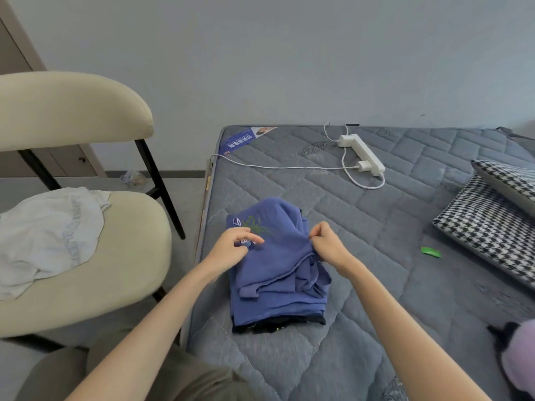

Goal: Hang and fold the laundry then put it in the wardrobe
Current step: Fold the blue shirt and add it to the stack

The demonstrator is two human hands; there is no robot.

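Observation:
A blue shirt [278,273] with a green print lies folded into a bundle on the grey quilted mattress [376,241], on top of a dark garment [278,325] whose edge shows at the near side. My left hand [234,248] rests on the shirt's left part with fingers loosely bent over the print. My right hand [327,243] pinches a fold of the blue fabric at the bundle's right edge. A white garment [49,233] lies crumpled on the cream chair [115,256] at the left.
A white power strip [363,154] with a charger and cables lies at the mattress's far side. Houndstooth pillows [492,221] sit at the right, a green scrap [430,252] near them. A purple and black item [518,357] is at the lower right.

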